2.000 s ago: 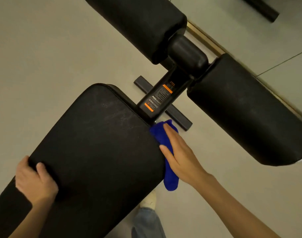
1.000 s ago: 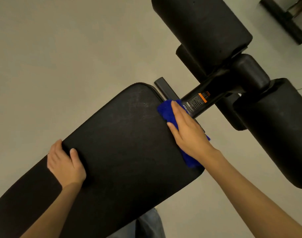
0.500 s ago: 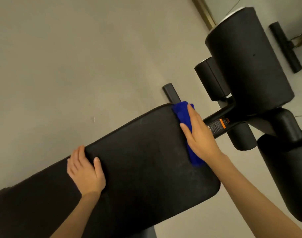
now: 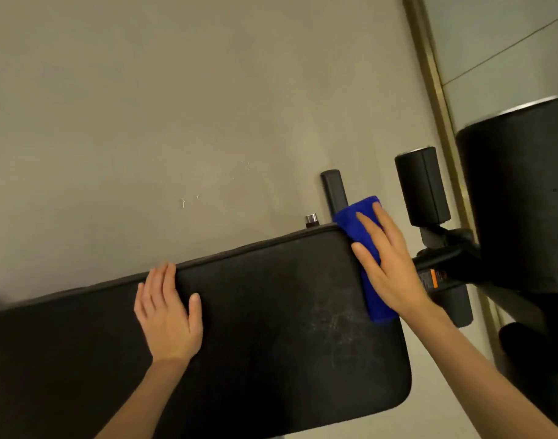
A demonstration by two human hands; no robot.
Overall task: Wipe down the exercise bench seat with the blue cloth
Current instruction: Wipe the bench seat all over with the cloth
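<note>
The black padded bench seat [image 4: 271, 312] stretches across the lower half of the head view, with pale scuff marks near its right end. A folded blue cloth [image 4: 360, 223] lies along that right end edge, up to the far corner. My right hand [image 4: 388, 267] presses flat on the cloth with straight fingers, hiding its middle. My left hand [image 4: 168, 315] rests flat on the seat's far edge, fingers straight, holding nothing.
Large black foam roller pads [image 4: 521, 198] and a smaller one [image 4: 421, 185] stand at the right on the bench's black frame [image 4: 445, 264]. A black floor bar [image 4: 334, 191] and a small metal knob [image 4: 311, 219] sit beyond the seat's corner. Beige floor lies behind.
My right hand has slid the blue cloth along the seat's end edge from the near corner to the far corner. My view has swung round the bench; my left hand stays flat on the seat.
</note>
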